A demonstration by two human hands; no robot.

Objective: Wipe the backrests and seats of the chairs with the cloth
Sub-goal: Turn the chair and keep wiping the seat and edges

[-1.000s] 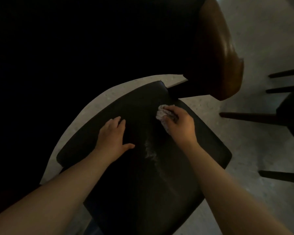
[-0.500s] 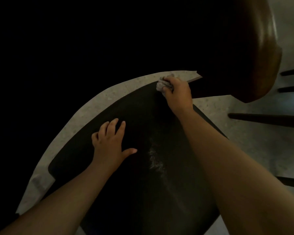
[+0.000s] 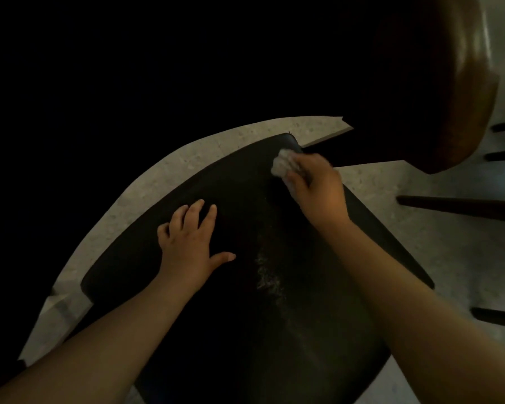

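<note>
A dark chair seat fills the lower middle of the dim view. Its curved brown wooden backrest rises at the upper right. My right hand grips a small crumpled pale cloth and presses it on the seat just inside the far corner. My left hand lies flat on the seat to the left, fingers spread and holding nothing. A pale smear shows on the seat between my forearms.
Speckled light floor surrounds the seat. Dark legs of other chairs stretch across the floor at the right. The whole upper left is black and nothing can be made out there.
My right hand pushed the cloth out to the seat's far corner, then drew it back a little onto the seat. The left hand has stayed flat in place.
</note>
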